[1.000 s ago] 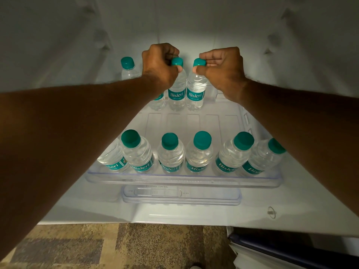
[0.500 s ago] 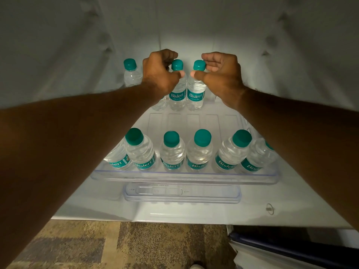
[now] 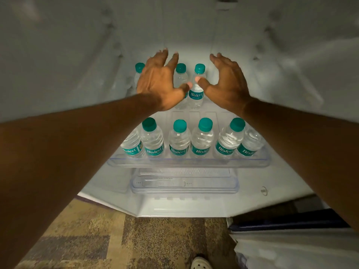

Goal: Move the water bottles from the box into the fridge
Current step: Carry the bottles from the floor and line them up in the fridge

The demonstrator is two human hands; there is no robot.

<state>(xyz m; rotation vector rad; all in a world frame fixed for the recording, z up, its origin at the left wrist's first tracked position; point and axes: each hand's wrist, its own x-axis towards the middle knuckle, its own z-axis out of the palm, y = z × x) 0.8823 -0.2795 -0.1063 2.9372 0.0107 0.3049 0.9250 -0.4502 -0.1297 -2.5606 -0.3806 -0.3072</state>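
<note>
white fridge walls [image 3: 58, 74] surround my view, patterned carpet [image 3: 97, 239] below. on the clear shelf [image 3: 186, 163] the water bottles stand upright, teal caps up: a front row [image 3: 179, 140] at the lip, a back row [image 3: 197, 88] near the rear wall. half a second ago i pinched two back caps; now my left hand [image 3: 161, 82] and right hand [image 3: 227, 84] hover with fingers spread, holding nothing.

clear fridge shelf [image 3: 260, 163], six upright water bottles [image 3: 202, 139] along front, more behind
</note>
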